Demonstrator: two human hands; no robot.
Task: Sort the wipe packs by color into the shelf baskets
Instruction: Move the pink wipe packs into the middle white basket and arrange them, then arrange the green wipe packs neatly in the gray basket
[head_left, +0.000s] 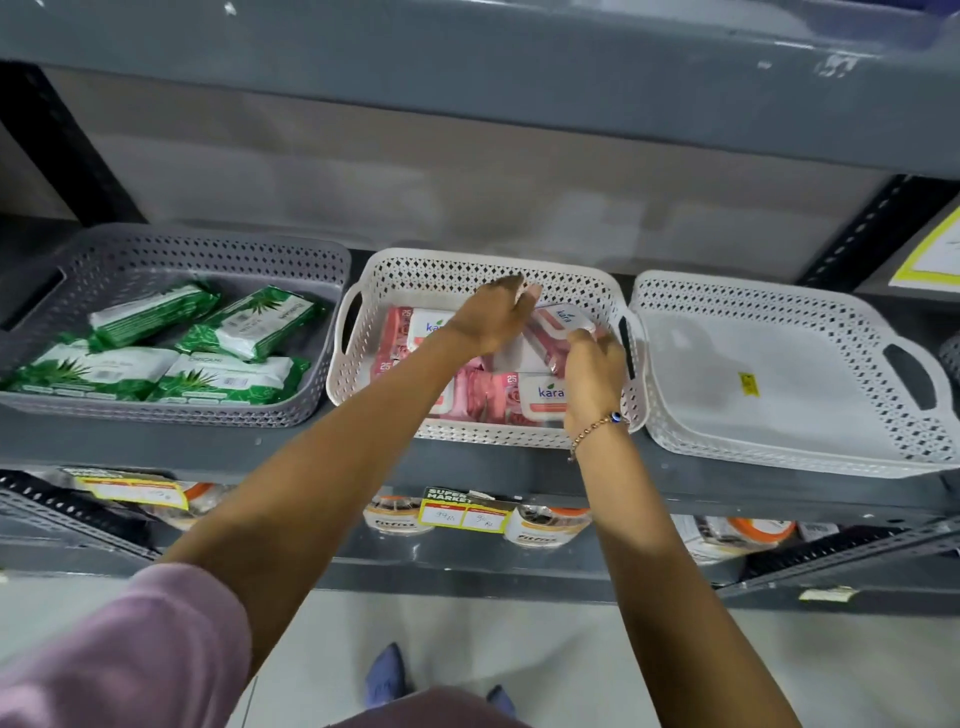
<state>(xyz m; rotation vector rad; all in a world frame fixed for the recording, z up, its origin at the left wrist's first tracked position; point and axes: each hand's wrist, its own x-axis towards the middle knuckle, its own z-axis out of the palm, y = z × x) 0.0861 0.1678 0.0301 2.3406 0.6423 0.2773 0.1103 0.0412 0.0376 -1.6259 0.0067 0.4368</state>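
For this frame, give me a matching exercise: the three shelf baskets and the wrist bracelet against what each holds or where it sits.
Things:
1. grey basket
2. middle white basket
3. right white basket
4. bracelet

Descriptions:
A. holds pink packs, both hands in it
B. on the right wrist
C. holds green packs
D. holds no packs, yellow sticker on its floor

Pairs: 1-C, 2-A, 3-D, 4-B
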